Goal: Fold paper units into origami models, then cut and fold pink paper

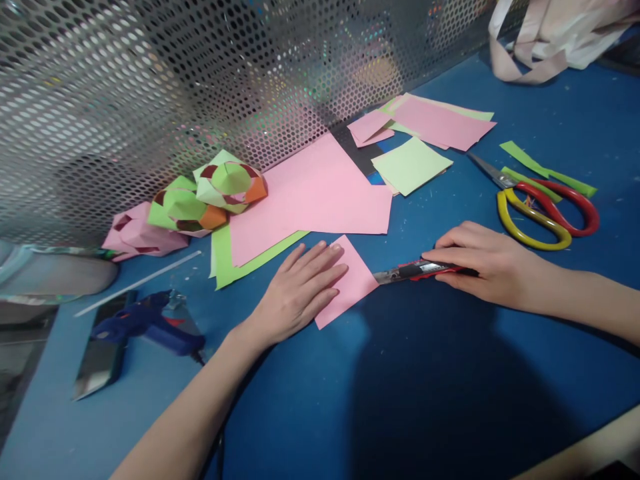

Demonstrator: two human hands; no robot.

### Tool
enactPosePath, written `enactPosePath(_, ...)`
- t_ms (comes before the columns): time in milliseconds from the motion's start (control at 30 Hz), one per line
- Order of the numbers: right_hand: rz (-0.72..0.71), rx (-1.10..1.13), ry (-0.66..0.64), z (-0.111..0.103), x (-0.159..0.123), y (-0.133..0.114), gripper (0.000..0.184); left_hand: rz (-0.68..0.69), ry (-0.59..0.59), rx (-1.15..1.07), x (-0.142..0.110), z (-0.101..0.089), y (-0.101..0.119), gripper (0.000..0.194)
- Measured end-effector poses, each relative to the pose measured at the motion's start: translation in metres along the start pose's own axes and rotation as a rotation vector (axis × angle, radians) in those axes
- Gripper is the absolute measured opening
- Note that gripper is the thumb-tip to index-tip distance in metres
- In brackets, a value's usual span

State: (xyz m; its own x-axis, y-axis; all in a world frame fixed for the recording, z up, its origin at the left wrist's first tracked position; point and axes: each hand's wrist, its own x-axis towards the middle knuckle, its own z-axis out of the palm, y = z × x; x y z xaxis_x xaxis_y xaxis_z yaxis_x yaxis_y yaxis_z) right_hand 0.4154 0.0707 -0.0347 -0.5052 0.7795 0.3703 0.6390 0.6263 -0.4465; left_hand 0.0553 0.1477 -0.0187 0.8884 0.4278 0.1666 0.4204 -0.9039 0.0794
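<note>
A pink paper square point(354, 281) lies on the blue tabletop, and my left hand point(303, 288) rests flat on its left part with the fingers stretched out. In my right hand point(475, 261) is a red and black utility knife point(417, 269), gripped between thumb and fingers. Its blade points left and meets the right corner of the pink square; whether it is inside a fold I cannot tell. Just behind the square lie a large pink sheet point(305, 193) and a green sheet point(250, 265) under it.
Scissors point(537, 210) and green paper strips point(547, 170) lie at right. Stacks of pale green point(413, 165) and pink paper point(440, 120) sit by the perforated metal panel point(210, 73). Folded paper shapes point(230, 181), a blue glue gun point(150, 327) and a phone point(103, 360) are left.
</note>
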Motion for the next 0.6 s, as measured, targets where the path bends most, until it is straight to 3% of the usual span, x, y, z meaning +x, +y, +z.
enactPosePath(200, -0.043, 0.057, 0.001, 0.0005, -0.0020, 0.0033, 0.031, -0.033, -0.170, -0.039, -0.0006, 0.0023, -0.0021, 0.050)
enactPosePath(600, -0.040, 0.135, 0.002, 0.0005, -0.0040, 0.0016, 0.031, -0.041, -0.181, -0.035, 0.0010, 0.0015, -0.0006, 0.049)
